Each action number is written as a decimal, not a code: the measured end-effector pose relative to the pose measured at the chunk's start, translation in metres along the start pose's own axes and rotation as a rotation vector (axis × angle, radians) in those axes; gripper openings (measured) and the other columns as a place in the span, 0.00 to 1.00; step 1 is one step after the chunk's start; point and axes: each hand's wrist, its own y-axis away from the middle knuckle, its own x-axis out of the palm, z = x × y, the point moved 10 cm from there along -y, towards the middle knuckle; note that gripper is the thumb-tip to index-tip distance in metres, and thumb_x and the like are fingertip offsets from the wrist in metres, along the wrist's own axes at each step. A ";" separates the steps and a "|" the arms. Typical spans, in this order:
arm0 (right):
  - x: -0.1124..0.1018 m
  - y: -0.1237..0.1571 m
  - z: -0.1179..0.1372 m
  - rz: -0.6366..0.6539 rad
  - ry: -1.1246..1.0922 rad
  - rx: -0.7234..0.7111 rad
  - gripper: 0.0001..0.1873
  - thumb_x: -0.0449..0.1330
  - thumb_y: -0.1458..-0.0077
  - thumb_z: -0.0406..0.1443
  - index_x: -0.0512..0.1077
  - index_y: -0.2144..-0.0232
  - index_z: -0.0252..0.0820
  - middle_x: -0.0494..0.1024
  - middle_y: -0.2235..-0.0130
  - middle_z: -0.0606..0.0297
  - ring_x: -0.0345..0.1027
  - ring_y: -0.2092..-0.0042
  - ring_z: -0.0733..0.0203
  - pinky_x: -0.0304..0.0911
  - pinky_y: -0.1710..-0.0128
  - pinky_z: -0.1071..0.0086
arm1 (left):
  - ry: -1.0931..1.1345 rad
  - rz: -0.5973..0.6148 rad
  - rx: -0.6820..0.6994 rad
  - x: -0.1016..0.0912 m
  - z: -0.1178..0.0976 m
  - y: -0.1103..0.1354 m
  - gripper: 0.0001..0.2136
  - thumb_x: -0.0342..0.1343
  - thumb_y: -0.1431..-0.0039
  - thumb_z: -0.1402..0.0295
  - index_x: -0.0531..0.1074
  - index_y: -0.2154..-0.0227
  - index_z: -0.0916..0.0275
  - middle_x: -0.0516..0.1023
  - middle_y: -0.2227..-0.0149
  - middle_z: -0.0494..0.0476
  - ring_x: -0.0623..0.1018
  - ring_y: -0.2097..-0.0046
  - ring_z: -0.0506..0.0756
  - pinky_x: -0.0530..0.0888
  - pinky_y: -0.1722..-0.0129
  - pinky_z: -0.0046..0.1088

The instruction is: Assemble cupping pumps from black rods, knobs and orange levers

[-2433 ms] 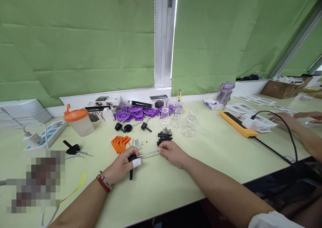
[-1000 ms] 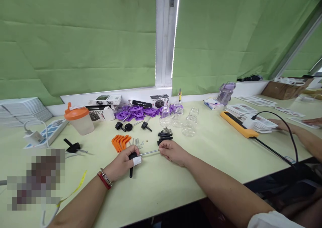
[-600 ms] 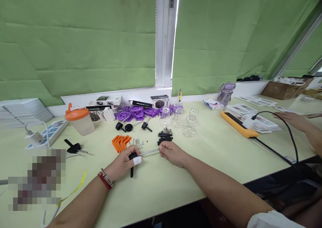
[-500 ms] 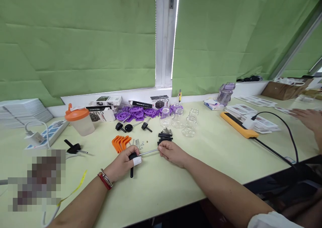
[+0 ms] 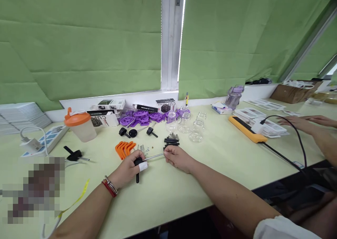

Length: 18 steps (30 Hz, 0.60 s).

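My left hand point(image 5: 126, 170), a white wrap on one digit, is closed around the black handle point(image 5: 137, 178) of a metal rod point(image 5: 154, 156). At the rod's far end, the fingertips of my right hand point(image 5: 178, 159) are pinched together and hide its tip. Just behind the right hand lie black tubes point(image 5: 171, 140) and small springs point(image 5: 174, 136). Orange bent pieces point(image 5: 124, 149) lie beyond my left hand, beside short metal pins point(image 5: 142, 149). Similar black-handled rods rest farther back, and another black-handled rod point(image 5: 75, 155) lies to the left.
Purple plastic parts point(image 5: 140, 117), boxes point(image 5: 105, 118) and clear jars point(image 5: 196, 131) line the back. An orange-lidded cup point(image 5: 82, 126) and a power strip point(image 5: 48, 140) stand left. Rightward are an orange power strip point(image 5: 247, 130), cards point(image 5: 271, 126) and another person's hands point(image 5: 302, 123).
The view has shifted slightly. The other person's hands have come farther left, near the cards. My two hands keep the same hold on the black-handled rod.
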 end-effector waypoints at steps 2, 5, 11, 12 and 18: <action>0.001 0.000 0.001 0.006 -0.001 0.004 0.12 0.53 0.42 0.42 0.62 0.74 0.40 0.67 0.76 0.69 0.50 0.80 0.73 0.46 0.81 0.75 | 0.004 0.001 -0.007 0.000 0.000 0.000 0.10 0.55 0.45 0.59 0.63 0.67 0.60 0.62 0.70 0.48 0.61 0.69 0.50 0.61 0.69 0.25; 0.001 0.001 0.000 0.006 -0.028 0.033 0.13 0.53 0.42 0.44 0.63 0.71 0.40 0.67 0.75 0.69 0.50 0.80 0.72 0.45 0.82 0.75 | 0.009 -0.003 -0.013 -0.001 -0.001 0.000 0.11 0.55 0.45 0.59 0.63 0.67 0.60 0.63 0.70 0.48 0.62 0.68 0.50 0.61 0.69 0.26; 0.001 0.002 0.005 0.010 -0.068 -0.020 0.11 0.58 0.47 0.41 0.62 0.65 0.42 0.66 0.77 0.72 0.51 0.79 0.72 0.47 0.79 0.75 | 0.008 -0.014 0.008 -0.002 -0.003 -0.002 0.11 0.56 0.46 0.60 0.63 0.67 0.60 0.62 0.71 0.48 0.61 0.69 0.50 0.62 0.69 0.26; 0.002 0.002 0.005 0.012 -0.064 -0.031 0.11 0.58 0.47 0.41 0.62 0.66 0.42 0.66 0.77 0.72 0.51 0.79 0.71 0.46 0.79 0.74 | 0.014 -0.010 0.010 -0.002 -0.003 -0.002 0.11 0.56 0.46 0.60 0.63 0.67 0.60 0.62 0.71 0.48 0.61 0.69 0.50 0.61 0.69 0.25; 0.003 0.000 0.002 0.018 -0.050 -0.014 0.12 0.58 0.47 0.42 0.62 0.68 0.41 0.66 0.77 0.71 0.52 0.77 0.70 0.47 0.77 0.74 | 0.046 0.003 0.006 -0.001 -0.004 -0.002 0.10 0.57 0.47 0.61 0.64 0.68 0.61 0.62 0.72 0.47 0.61 0.70 0.49 0.61 0.70 0.24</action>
